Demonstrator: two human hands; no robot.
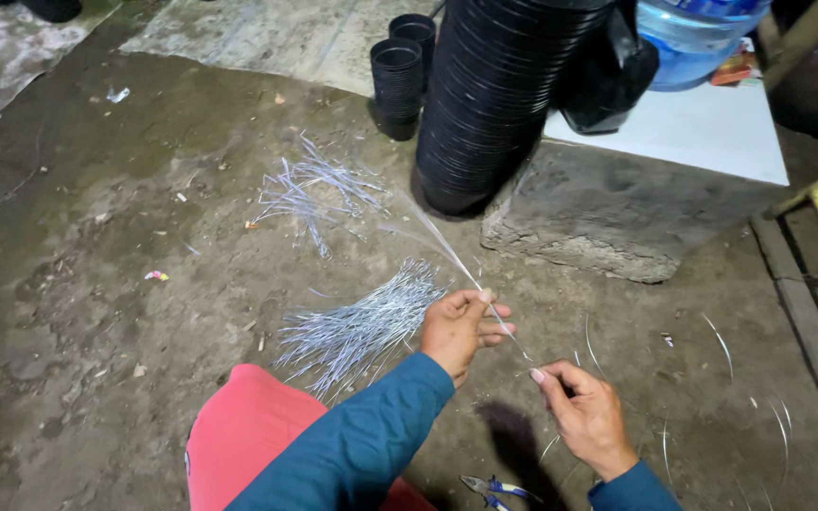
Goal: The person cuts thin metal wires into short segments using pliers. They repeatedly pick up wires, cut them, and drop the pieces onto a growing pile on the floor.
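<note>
Thin wire (508, 331) pinched at both ends.
Left hand (461, 326) grips far end, right hand (584, 412) near end; axis slanting up-left.

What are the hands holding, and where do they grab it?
Both hands pinch a few thin wires. The right hand grips their near end with its fingertips; the left hand holds them farther along, and the rest fans out blurred toward the black pots.

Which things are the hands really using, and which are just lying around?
In use: thin wire pinched between left hand and right hand; wire bundle beside them.

Lying about: stacked black pots, water jug, pliers, scattered wires.
</note>
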